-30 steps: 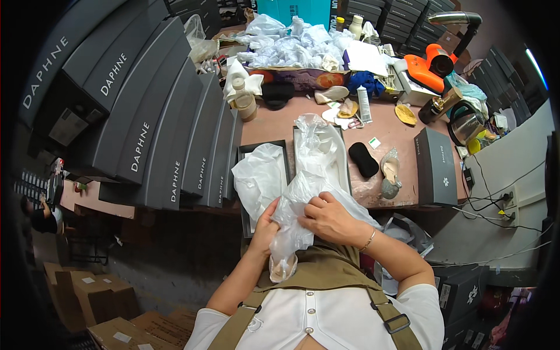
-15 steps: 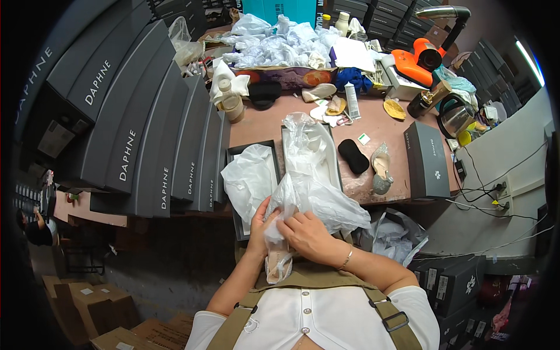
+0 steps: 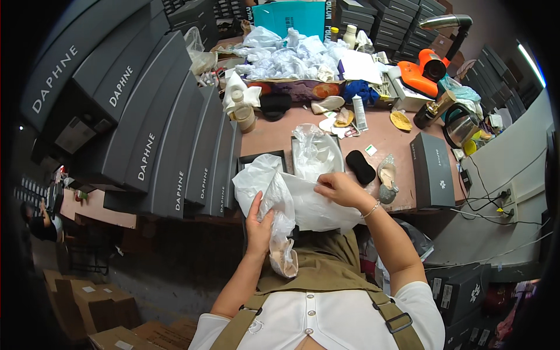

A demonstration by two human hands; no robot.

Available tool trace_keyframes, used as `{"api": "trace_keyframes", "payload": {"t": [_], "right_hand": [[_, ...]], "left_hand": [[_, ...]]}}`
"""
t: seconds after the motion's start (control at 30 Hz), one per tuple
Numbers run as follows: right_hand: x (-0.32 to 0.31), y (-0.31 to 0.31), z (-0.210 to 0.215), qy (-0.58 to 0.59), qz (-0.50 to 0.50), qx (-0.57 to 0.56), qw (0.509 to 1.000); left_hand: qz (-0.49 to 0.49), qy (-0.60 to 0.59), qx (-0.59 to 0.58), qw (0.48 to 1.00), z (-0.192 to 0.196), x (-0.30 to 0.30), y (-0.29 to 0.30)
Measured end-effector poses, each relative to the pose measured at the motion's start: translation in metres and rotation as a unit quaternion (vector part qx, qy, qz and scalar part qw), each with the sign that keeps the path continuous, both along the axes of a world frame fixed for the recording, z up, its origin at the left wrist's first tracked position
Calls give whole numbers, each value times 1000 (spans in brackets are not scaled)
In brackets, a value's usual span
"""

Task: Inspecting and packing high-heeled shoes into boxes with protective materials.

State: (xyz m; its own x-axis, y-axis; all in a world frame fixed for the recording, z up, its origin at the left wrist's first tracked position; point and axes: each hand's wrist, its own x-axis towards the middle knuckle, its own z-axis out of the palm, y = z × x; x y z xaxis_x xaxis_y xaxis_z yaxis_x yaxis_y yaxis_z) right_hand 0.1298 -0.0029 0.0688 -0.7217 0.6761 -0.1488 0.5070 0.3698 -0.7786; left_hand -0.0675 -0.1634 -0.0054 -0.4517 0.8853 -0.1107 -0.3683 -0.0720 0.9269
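Above the lap, before the table edge (image 3: 326, 137) | left hand (image 3: 261, 224) gripped white plastic bag (image 3: 303, 201) – pale shoe (image 3: 284, 261) hanging inside below | right hand (image 3: 337, 188) pinched bag's upper edge – open grey box (image 3: 318, 153) just beyond

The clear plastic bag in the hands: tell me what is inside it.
A pale beige shoe shows through the plastic bag's lower end, below the left hand. The right hand grips the upper edge. Crumpled plastic hides the rest.

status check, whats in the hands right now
Left hand grips bagged beige shoe. Right hand pinches white plastic bag. Open box behind, nothing blocking.
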Motion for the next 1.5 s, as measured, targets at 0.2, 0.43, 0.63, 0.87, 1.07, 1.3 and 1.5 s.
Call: {"api": "trace_keyframes", "payload": {"t": [0.2, 0.43, 0.63, 0.87, 1.07, 1.3, 1.5], "right_hand": [[-58, -36, -8, 152, -55, 19, 987], [-77, -112, -26, 22, 75, 231, 970], [-55, -132, -17, -48, 144, 296, 943], [-1, -126, 1, -14, 40, -15, 999], [-22, -125, 6, 137, 84, -125, 979], [-34, -116, -29, 78, 24, 168, 982], [-61, -104, -42, 121, -53, 123, 984]], "left_hand": [[46, -62, -19, 997, -17, 13, -6], [-1, -159, -51, 986, -17, 21, -30], [-129, -253, -58, 957, -3, -7, -19], [-128, -116, -59, 983, 1, -6, -24], [-113, -130, -72, 982, 8, -12, -22], [-113, -127, -36, 985, 10, -6, -25], [-107, -78, -35, 991, 25, -2, -20]]}}
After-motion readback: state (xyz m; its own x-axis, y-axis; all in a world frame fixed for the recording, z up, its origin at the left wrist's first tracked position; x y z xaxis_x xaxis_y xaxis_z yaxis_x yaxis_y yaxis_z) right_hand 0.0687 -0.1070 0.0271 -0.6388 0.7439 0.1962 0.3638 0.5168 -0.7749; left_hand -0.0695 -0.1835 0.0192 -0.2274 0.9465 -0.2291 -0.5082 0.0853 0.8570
